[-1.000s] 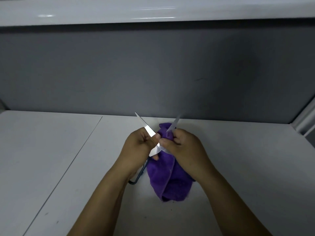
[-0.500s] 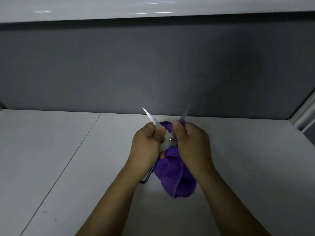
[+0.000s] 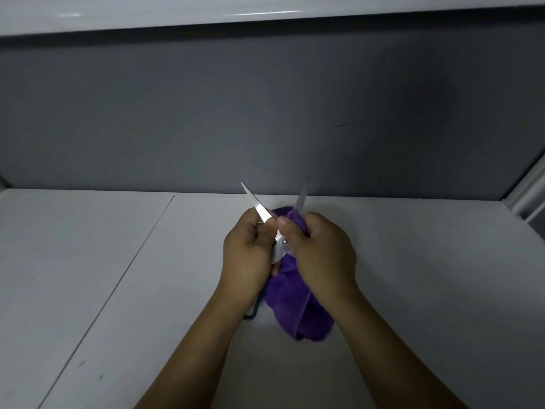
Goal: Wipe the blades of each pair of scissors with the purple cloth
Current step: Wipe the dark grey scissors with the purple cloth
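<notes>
Purple cloth (image 3: 295,305) hangs from the R hand (image 3: 324,255) toward 6 o'clock, lower end bunched at the white table (image 3: 118,276). Its top end is pulled up round the base of one blade.

Scissors (image 3: 279,246) are held between both hands approx mid-frame, above the table, w/ the blades spread in a V. Left blade (image 3: 253,199) points to 11 o'clock, bare & bright. Right blade (image 3: 301,199) points to 1 o'clock, blurred, w/ cloth round its lower part. Pivot screw (image 3: 284,241) shows between the two thumbs.

L hand (image 3: 247,252): fingers curled round the scissors at & below the pivot, thumb lying against the 11 o'clock blade. R hand: fingers curled, thumb & fingers pinching the cloth onto the 1 o'clock blade. Can't tell whether the two thumbs touch.

Dark handle loop (image 3: 253,313) pokes out at 6 o'clock of the L hand, under the wrist, just beside the cloth's left edge. Rest of the handles is hidden behind hand & cloth. Both forearms are bare & come in from 6 o'clock.

Thin seam (image 3: 141,255) crosses the table at 9 o'clock of the hands, slanting down toward 7 o'clock. Grey back panel (image 3: 265,113) stands at 12 o'clock, w/ a glossy white ledge (image 3: 265,7) above it. White frame piece (image 3: 530,196) sits at the 3 o'clock edge.
</notes>
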